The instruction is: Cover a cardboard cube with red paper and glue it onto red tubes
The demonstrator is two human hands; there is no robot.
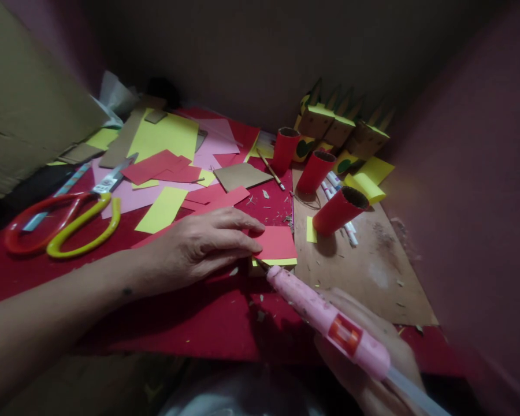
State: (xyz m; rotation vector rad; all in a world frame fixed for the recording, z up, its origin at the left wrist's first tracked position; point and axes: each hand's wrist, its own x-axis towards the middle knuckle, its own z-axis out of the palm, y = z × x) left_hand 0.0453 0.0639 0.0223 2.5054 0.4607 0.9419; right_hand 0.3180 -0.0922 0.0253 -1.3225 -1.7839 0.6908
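Left hand: lies palm down, the left hand (212, 240) with fingers stretched and close together, tips pressing the red paper rectangle (278, 242).
Right hand: wrapped around the pink hot glue gun (303, 299); the right hand (379, 323) is partly hidden behind it, so I can't make out every finger.
Nozzle: right at the near left corner of the red rectangle, by the yellow strip (281, 262) showing along its front edge.
Glue stick: a translucent glue stick (416, 398) pokes from the gun's back end.
Room to move: bare red cloth (208, 329) in front, with scraps; paper offcuts and big scissors (75, 222) crowd the left.
Right side: three red cardboard tubes (340, 209) on a brown board (368, 283), the nearest two leaning.
Far edge: pencil-topped cardboard holders (342, 124) against a dim wall (251, 52).
Left edge: a large cardboard panel (30, 98).
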